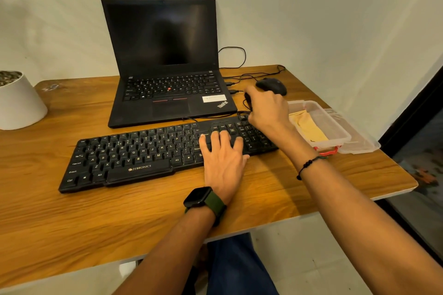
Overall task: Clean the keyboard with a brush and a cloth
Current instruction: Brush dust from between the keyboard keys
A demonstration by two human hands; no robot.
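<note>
A black Zebronics keyboard (134, 153) lies across the wooden table (96, 218) in front of a laptop. My left hand (223, 158) rests flat on its right part, fingers spread over the keys near the arrow block. Over the keyboard's far right corner, above the number pad, my right hand (268, 110) is closed around a small dark brush (247, 100), only the tip of which shows past my fingers. A yellow cloth (309, 127) lies folded inside a clear plastic box (335, 124) to the right of the keyboard.
An open black laptop (165, 55) with a dark screen stands behind the keyboard. A black mouse (273, 85) and cables lie at the back right. The box's clear lid (362, 141) sits beside it near the table's right edge. A white pot (19, 103) stands far left.
</note>
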